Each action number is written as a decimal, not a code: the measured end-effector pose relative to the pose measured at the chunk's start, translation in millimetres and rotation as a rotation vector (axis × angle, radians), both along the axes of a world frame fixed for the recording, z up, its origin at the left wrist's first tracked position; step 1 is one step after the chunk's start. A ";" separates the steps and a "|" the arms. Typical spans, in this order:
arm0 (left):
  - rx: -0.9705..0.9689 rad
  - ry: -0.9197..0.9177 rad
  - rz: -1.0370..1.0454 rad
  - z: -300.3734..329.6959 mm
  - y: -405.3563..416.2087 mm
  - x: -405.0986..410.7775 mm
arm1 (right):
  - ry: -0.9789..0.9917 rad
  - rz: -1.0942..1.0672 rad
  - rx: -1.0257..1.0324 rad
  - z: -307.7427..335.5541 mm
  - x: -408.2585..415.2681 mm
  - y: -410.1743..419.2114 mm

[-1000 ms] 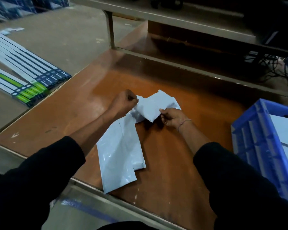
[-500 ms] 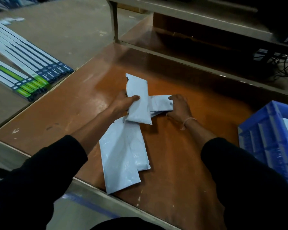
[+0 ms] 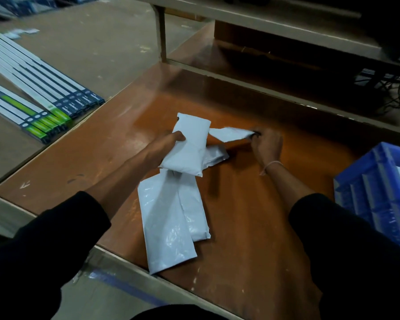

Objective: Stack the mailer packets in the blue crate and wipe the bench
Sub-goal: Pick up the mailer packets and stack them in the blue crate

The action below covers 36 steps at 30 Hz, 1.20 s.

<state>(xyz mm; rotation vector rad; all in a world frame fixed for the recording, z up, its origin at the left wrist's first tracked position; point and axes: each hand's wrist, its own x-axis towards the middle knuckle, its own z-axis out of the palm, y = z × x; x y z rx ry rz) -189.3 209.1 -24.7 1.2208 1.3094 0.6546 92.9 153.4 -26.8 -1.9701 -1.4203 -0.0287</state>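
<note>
**Mailer packets gathered at a packing desk, blue crate waiting**

At lower centre of the frame, two flat grey mailer packets (image 3: 171, 222) lie overlapped on the brown desk (image 3: 252, 239), reaching its near edge. Above them, the left hand (image 3: 164, 146) grips a plump folded packet (image 3: 189, 146), its thumb clamped over the top. To the right, the right hand (image 3: 267, 146) has its fingers (image 3: 254, 135) pinched on the corner of a thin, limp mailer (image 3: 229, 134). Another packet (image 3: 214, 155) sits beneath. The blue crate (image 3: 374, 199) stands at the right edge, well apart. The slick, soft poly film looks light and prone to sliding; a grasp across the padded middle seems surest. Boxed tubes (image 3: 44, 93) lie at upper left.
</note>
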 end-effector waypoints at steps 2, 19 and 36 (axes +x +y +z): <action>-0.026 -0.040 0.040 1.2 -1.7 5.4 | 0.051 -0.014 0.078 16.0 6.9 -2.8; -0.355 -0.485 -0.327 10.0 -31.1 58.1 | -0.062 0.504 -0.101 52.8 -6.5 -64.1; 0.570 0.227 -0.940 86.2 -95.7 151.0 | 0.661 0.366 -0.195 104.8 115.1 -153.2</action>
